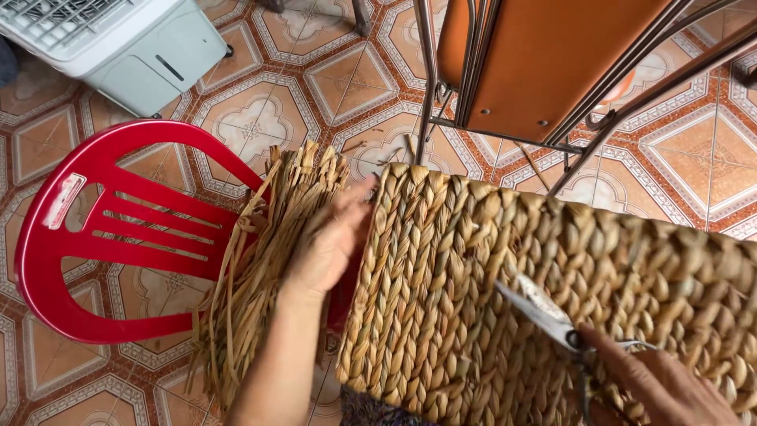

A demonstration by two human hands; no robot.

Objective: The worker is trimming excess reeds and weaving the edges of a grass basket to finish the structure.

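My right hand [666,386] grips grey metal scissors [544,313] over the braided straw basket [489,300]; my left hand [327,241] lies open against its edge. Loose dried straw strips [268,260] rest on the red plastic chair [102,229], patterned tile floor [260,118] beneath.

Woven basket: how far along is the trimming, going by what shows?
The woven basket looks fully braided on the face in view, with few stray ends. In hand: the left hand steadies its edge while the right hand holds scissors against the weave. A bundle of loose straw lies on the red chair. Other sides are hidden.
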